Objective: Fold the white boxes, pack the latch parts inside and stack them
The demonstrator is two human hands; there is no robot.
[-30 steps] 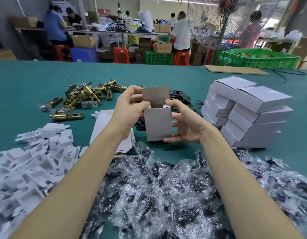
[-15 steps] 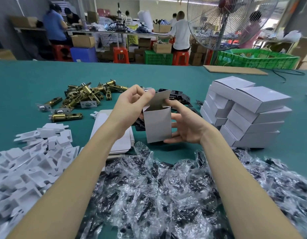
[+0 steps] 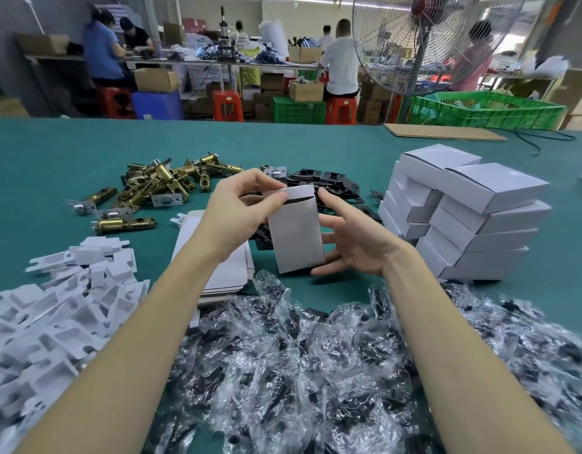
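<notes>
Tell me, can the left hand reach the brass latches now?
Probably not at once: the left hand pinches the white box. The table path to the brass latches looks free once it lets go.

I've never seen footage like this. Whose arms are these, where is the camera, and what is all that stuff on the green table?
No machine here: a person wears a camera on the head, looking down at their own arms. The left hand pinches the top flap of a small white box; the right hand steadies it from the side. On the green table lie brass latch parts, black plates, flat box blanks, white inserts, plastic-bagged pieces and a stack of finished boxes.
</notes>
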